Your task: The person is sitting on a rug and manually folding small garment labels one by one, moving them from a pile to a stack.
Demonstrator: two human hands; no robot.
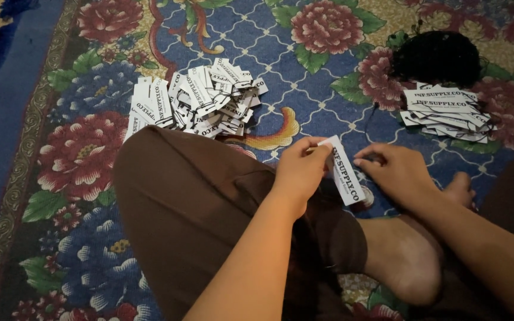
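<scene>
My left hand (300,168) pinches the top of a white rectangular paper tag (344,172) with black print, held just above my crossed legs. My right hand (395,170) sits right beside the tag, its fingertips pinched together near the tag's upper right edge; whether they hold a thin string I cannot tell. A loose heap of similar tags (196,100) lies on the carpet to the far left. A neater stack of tags (445,112) lies at the far right, next to a black tangle of thread (437,56).
I sit cross-legged on a floral carpet (66,154) with blue, red and green patterns. My brown-trousered knee (179,196) and bare foot (403,255) fill the lower frame. A blue border strip (7,101) runs along the carpet's left side.
</scene>
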